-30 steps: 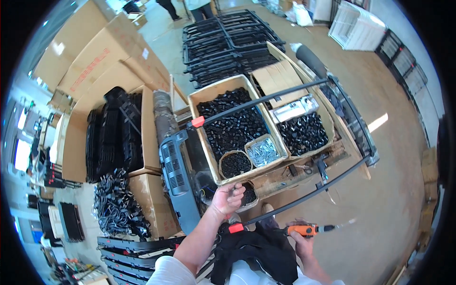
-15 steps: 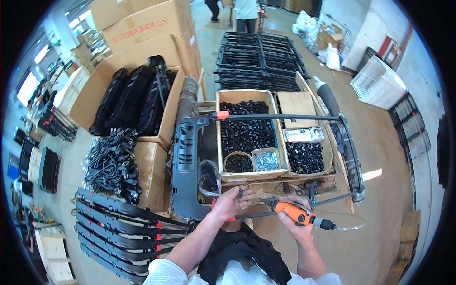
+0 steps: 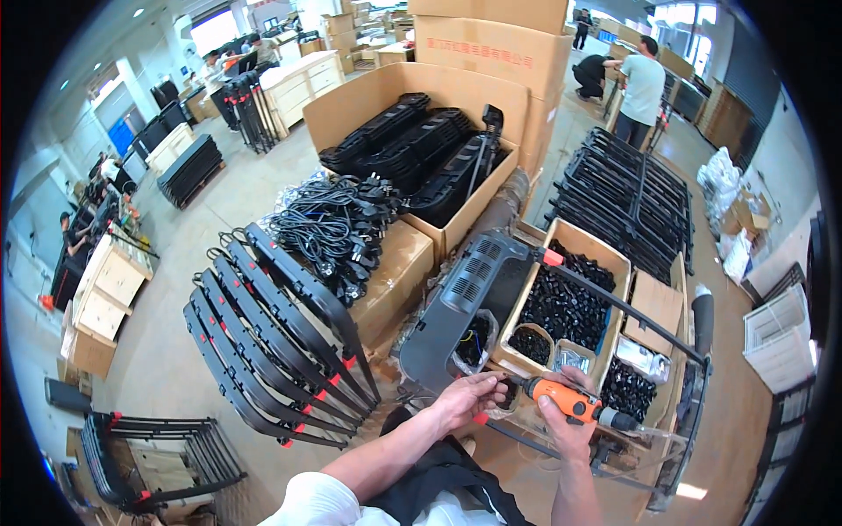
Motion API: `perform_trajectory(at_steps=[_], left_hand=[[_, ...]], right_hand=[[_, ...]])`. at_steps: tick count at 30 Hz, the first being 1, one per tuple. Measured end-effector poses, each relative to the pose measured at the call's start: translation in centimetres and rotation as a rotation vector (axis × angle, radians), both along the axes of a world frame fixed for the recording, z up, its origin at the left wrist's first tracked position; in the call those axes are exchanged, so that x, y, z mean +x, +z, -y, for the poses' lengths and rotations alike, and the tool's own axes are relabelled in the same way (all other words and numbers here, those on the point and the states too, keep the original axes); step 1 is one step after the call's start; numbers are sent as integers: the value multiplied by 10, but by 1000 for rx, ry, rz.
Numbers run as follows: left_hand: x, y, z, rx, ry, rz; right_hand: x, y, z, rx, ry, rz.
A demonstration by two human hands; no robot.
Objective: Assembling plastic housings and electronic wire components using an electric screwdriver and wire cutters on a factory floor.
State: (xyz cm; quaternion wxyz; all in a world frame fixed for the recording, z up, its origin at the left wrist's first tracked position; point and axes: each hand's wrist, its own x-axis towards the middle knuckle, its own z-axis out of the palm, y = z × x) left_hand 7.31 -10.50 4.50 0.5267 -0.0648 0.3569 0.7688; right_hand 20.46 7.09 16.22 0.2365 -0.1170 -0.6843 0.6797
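Observation:
My right hand (image 3: 566, 430) is wrapped round an orange and black power screwdriver (image 3: 560, 398), its tip pointing left. Close to that tip is my left hand (image 3: 472, 401), thumb and fingers pinched together; whatever they hold is too small to make out. Beyond my hands lies a black tubular frame with a dark grey vented housing (image 3: 471, 276) on its left side and a red piece (image 3: 552, 257) near the housing's top. A cardboard box of small black parts (image 3: 570, 285) sits inside the frame, with a small tub of silvery screws (image 3: 572, 359) in its near corner.
Several curved black frame pieces (image 3: 281, 324) with red bits stand at my left. Behind them are a heap of black power cords (image 3: 333, 228) and a large carton (image 3: 351, 110) of black housings. Black frames (image 3: 623, 193) are stacked farther off, near a standing person (image 3: 642, 88).
My view has swung left, so the bench now appears tilted and farther right. My left hand has come closer to the screwdriver's tip. The right hand still grips the tool.

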Motion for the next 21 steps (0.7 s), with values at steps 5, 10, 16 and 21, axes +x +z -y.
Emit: perform_trajectory(at_steps=[5,10,16,21], left_hand=[[-25,9,17,8,-8,-87],[-72,10,25,-4,193,45],[-125,11,14,152,301,400],[-156,-1,5,241,374,546]], right_hand=[[-46,7,16,-25,25,9],[-97,9,34,-28,48,5],[-154,-2,47,40,24,93],[-194,-7,53,105,34,132]])
